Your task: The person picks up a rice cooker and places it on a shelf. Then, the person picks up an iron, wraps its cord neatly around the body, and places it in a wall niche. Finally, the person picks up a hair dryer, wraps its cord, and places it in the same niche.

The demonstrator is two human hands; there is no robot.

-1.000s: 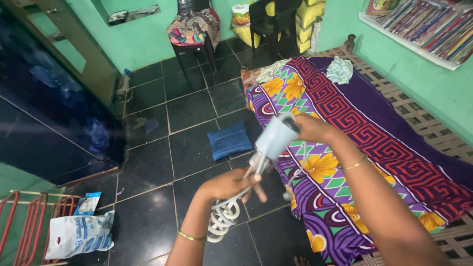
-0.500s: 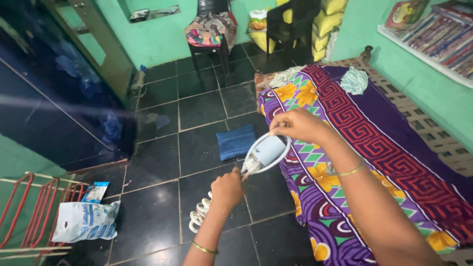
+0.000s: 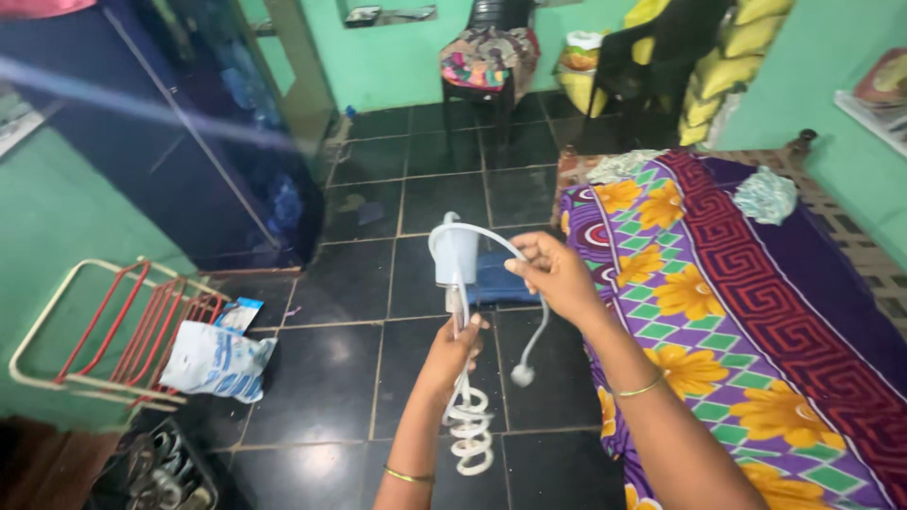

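Two hands at frame centre share immersion heater (image 3: 460,312). Left hand (image 3: 455,348) fingers wrapped round stem, long axis vertical, white coil (image 3: 470,430) hanging below over dark tiled floor (image 3: 340,283). Right hand (image 3: 556,274), higher and right, fingers pinching white cord (image 3: 491,238) arching from grey handle.

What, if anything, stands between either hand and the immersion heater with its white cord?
Nothing: the left hand grips the immersion heater below its handle, and the right hand pinches its white cord.
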